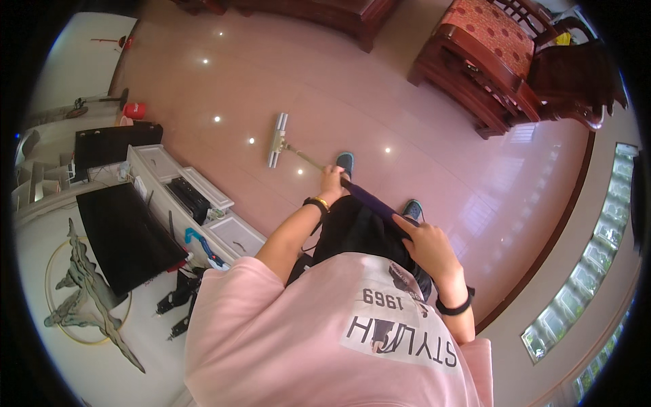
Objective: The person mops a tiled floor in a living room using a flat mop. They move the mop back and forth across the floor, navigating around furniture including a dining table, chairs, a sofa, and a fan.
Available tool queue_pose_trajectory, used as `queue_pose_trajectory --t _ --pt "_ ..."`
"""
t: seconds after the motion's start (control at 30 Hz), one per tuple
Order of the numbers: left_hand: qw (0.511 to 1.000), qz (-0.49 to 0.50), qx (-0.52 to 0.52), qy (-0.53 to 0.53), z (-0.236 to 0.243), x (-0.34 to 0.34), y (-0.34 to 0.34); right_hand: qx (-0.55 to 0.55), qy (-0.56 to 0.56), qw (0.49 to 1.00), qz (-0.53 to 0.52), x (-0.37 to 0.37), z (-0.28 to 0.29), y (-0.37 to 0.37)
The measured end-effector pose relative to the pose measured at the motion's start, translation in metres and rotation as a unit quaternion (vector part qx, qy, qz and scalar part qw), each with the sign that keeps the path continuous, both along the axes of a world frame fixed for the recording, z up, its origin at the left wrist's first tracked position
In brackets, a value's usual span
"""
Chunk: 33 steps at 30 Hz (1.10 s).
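Note:
A roller mop lies across my view, its pale, wide mop head [277, 140] resting on the shiny tiled floor ahead and to the left. From the head, a thin pole runs back to a dark purple handle [369, 200]. My left hand [331, 184] is closed round the pole just below the purple part. Higher up, near my body, my right hand [430, 247] grips the handle's upper end, its index finger lying along it. My shoes [345, 163] stand on the floor beside the handle.
On the left stands a white cabinet [247, 235] with a black television [122, 237] near it. A red bucket [135, 110] sits beyond. Dark wooden seating with a patterned cushion [489, 35] occupies the far right. A wall with a glass-block window [583, 251] runs along the right.

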State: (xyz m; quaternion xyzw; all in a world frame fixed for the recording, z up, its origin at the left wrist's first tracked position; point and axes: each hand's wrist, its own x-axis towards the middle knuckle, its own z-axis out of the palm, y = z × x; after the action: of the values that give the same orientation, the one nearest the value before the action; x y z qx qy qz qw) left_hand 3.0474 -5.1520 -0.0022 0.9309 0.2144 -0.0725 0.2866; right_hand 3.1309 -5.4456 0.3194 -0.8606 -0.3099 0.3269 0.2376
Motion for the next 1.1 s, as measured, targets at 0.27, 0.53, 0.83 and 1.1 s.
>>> queue_pose_trajectory --t 0.27,0.53,0.83,1.1 --pt "0.896 -0.434 -0.053 0.08 0.036 0.005 -0.256 -0.091 0.095 0.977 -0.167 -0.071 0.073 -0.246" --pt "0.752 -0.601 -0.247 0.109 0.138 0.009 -0.414 -0.186 0.092 0.927 -0.312 -0.141 0.202 -0.319" --pt "0.804 -0.537 -0.23 0.11 0.174 -0.009 -0.361 -0.175 0.19 0.915 -0.309 -0.129 0.219 -0.295" --pt "0.838 -0.49 -0.22 0.093 0.135 -0.078 -0.153 -0.084 0.148 0.98 -0.106 -0.137 0.142 -0.148"
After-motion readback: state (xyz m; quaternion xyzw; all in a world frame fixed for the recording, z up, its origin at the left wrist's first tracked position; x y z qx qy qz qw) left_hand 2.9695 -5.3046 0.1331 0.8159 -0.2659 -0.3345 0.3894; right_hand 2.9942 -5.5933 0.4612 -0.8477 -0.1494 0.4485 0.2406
